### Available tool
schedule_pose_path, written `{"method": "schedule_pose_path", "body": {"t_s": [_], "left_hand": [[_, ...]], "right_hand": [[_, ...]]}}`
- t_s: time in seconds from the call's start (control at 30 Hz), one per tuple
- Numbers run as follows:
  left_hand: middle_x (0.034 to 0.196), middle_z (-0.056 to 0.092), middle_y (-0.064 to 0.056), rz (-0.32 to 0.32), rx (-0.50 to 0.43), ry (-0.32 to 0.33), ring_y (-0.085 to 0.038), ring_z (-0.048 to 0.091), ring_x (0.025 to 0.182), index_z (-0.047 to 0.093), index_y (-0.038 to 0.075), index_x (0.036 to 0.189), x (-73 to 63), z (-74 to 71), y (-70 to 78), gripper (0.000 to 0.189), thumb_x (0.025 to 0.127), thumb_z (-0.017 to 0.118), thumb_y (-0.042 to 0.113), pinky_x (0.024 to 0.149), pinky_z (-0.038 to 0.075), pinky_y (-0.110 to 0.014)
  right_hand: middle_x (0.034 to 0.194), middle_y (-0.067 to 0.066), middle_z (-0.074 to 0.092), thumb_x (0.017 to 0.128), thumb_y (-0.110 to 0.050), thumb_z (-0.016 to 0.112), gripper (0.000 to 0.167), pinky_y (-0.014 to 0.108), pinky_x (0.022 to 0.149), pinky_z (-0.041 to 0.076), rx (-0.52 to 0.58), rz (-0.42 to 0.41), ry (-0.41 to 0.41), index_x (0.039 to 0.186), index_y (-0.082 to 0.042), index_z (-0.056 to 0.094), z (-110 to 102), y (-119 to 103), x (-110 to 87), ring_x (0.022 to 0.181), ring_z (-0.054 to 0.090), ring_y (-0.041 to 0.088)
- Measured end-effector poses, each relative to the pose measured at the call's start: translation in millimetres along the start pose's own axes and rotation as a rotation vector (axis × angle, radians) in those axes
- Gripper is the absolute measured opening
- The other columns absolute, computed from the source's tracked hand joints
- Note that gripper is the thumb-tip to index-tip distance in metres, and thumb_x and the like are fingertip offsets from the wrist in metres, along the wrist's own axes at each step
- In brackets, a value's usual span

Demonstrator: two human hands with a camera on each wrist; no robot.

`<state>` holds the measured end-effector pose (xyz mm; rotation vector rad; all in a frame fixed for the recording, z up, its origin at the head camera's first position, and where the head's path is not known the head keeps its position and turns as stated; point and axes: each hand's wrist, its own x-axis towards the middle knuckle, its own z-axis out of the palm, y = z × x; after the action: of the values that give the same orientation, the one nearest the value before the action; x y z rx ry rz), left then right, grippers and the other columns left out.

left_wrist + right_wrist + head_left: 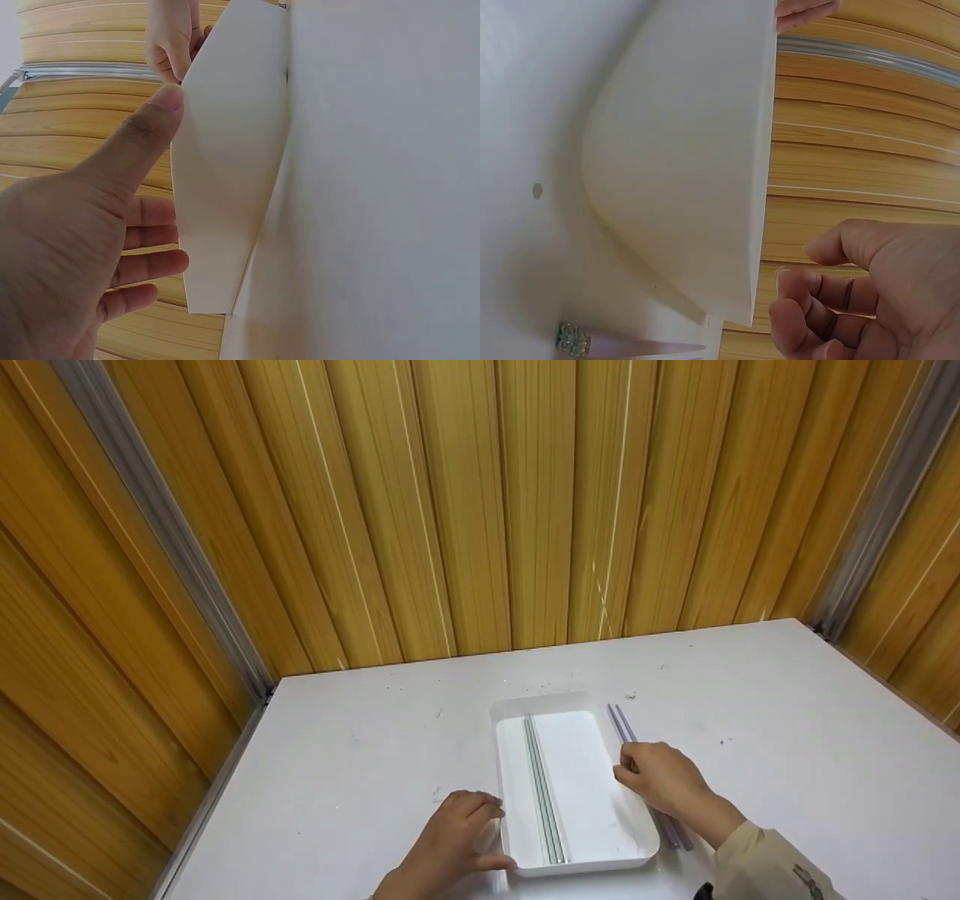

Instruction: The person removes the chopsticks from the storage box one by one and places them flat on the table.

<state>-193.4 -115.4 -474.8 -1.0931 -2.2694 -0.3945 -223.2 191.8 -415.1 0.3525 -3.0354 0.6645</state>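
A white rectangular tray [574,868] stands on the table with several slim pale-green sticks [544,791], likely chopsticks, lying lengthwise in its left half. At the tray's near left corner, my left hand [457,840] touches the rim with thumb and fingers spread; in the left wrist view the thumb [142,127] meets the rim edge. My right hand [667,780] hovers beside the tray's right wall, above purple chopsticks [621,724] whose middle it hides. In the right wrist view its fingers [791,322] are loosely curled with nothing between them. A glittery chopstick end [574,340] lies below on the table.
The white tabletop [360,765] carries small dark marks. Yellow wood-patterned panels [465,510] rise behind it and at both sides, with grey metal posts [180,532] at the corners. A dark object [703,892] shows at the bottom edge near the right sleeve.
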Motion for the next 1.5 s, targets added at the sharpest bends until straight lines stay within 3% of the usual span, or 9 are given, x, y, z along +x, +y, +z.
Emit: {"method": "schedule_pose_path", "body": {"t_s": [0.33,1.07,1.23,1.5], "left_hand": [[0.101,0.065,0.003,0.021,0.011,0.037,-0.009,0.061,0.092,0.065,0.012,0.095,-0.9,0.6,-1.0,0.056,0.063,0.075,0.057,0.088,0.051,-0.022],[0.103,0.064,0.003,-0.034,-0.020,-0.045,-0.011,0.060,0.096,0.065,0.012,0.097,0.8,-2.8,1.7,0.052,0.069,0.075,0.055,0.087,0.053,-0.026],[0.103,0.064,0.003,-0.018,-0.008,-0.021,-0.010,0.060,0.095,0.064,0.013,0.096,0.2,-1.8,0.8,0.053,0.068,0.075,0.056,0.087,0.053,-0.025],[0.106,0.063,0.004,-0.038,-0.020,-0.059,-0.012,0.060,0.097,0.064,0.013,0.099,0.5,-3.5,1.8,0.052,0.072,0.073,0.056,0.087,0.053,-0.026]], "right_hand": [[0.062,-0.003,0.057,0.088,-0.017,0.062,0.012,0.022,0.048,0.037,0.006,0.005,-0.005,0.078,-0.009,0.063,9.5,-13.7,2.0,0.054,0.046,0.011],[0.065,-0.001,0.062,0.080,-0.013,0.065,0.009,0.021,0.047,0.035,0.018,-0.067,0.022,0.072,-0.011,0.061,40.2,-33.0,7.5,0.055,0.046,0.010],[0.067,-0.001,0.063,0.079,-0.014,0.066,0.010,0.026,0.049,0.038,-0.012,-0.066,0.034,0.072,-0.012,0.059,44.1,-36.9,9.1,0.058,0.046,0.011],[0.071,0.001,0.064,0.078,-0.015,0.065,0.010,0.033,0.053,0.044,-0.027,-0.064,0.000,0.073,-0.012,0.057,51.3,-43.1,8.5,0.063,0.050,0.014]]}}
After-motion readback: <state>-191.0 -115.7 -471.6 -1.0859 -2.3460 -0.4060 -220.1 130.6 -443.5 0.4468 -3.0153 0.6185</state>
